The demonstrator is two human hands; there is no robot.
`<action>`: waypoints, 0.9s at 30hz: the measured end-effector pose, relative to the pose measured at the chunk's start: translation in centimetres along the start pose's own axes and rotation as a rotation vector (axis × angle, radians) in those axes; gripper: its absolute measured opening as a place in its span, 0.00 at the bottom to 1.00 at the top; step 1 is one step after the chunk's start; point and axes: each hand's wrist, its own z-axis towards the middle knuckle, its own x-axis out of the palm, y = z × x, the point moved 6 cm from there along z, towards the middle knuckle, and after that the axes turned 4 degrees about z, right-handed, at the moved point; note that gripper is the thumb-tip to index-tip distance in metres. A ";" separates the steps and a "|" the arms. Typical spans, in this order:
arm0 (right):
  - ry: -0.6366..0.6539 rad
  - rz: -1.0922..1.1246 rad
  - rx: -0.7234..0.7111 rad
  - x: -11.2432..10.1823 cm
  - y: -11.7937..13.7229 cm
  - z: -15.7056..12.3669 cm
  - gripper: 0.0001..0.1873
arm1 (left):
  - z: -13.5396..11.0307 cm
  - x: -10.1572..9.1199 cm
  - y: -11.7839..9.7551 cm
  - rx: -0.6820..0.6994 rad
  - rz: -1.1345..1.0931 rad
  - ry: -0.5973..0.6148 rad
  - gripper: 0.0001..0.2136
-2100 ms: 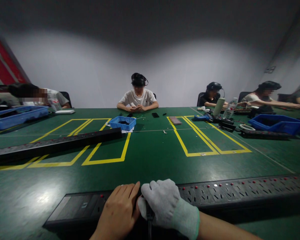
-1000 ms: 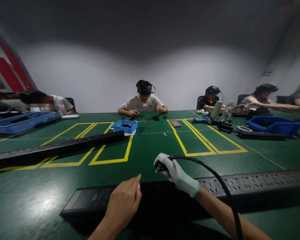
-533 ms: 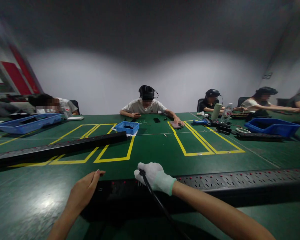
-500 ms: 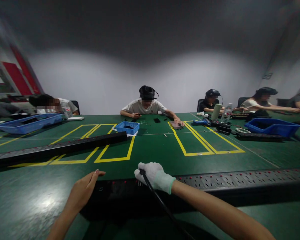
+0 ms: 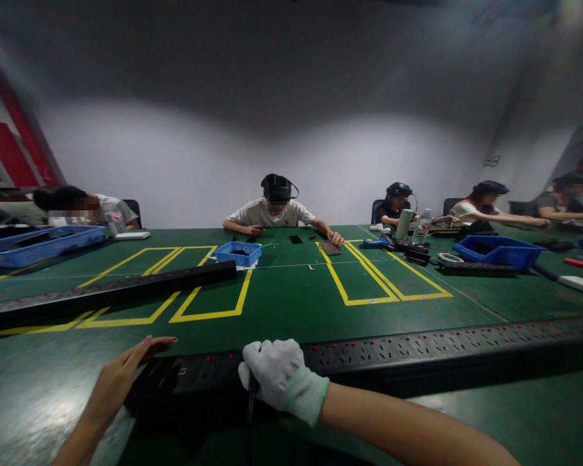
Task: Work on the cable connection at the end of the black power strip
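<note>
A long black power strip with many sockets and red lights lies across the green table in front of me. My right hand, in a white glove, is closed around a black plug with a black cable and presses it onto the strip near its left part. My bare left hand lies with fingers stretched out on the strip's left end.
A second long black strip lies at the left over yellow floor-tape rectangles. A small blue tray sits mid-table, larger blue bins at left and right. Several people sit at the far side.
My gloved hand carried the plug from above the strip down onto it, first further right, now near the left end. My left hand slid left to the strip's end.
</note>
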 end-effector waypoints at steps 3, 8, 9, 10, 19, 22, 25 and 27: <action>0.007 0.017 -0.002 -0.3 0.0 0.4 0.08 | 0.5 0.8 1.0 -0.062 -0.169 0.136 0.20; 0.032 0.032 0.039 -0.4 -0.2 0.5 0.09 | 0.1 2.2 1.7 -0.229 -0.350 0.204 0.20; 0.029 0.036 0.039 -0.5 -0.2 0.4 0.09 | -0.1 2.3 1.5 -0.233 -0.351 0.198 0.19; 0.023 0.040 0.034 -0.6 -0.2 0.3 0.10 | -0.2 2.4 1.3 -0.230 -0.349 0.190 0.18; 0.040 0.181 -0.095 -0.7 -1.3 0.2 0.28 | -1.4 3.1 -0.9 -0.209 -0.347 0.163 0.15; 0.198 0.255 -0.090 0.5 -2.9 -0.1 0.44 | -1.7 3.1 -1.3 -0.192 -0.339 0.165 0.15; 0.258 0.188 -0.049 0.9 -4.3 -0.8 0.49 | -1.8 3.5 -1.5 -0.185 -0.314 0.165 0.15; 0.249 0.163 -0.021 0.6 -5.0 -1.3 0.42 | -1.8 4.0 -1.6 -0.188 -0.297 0.169 0.17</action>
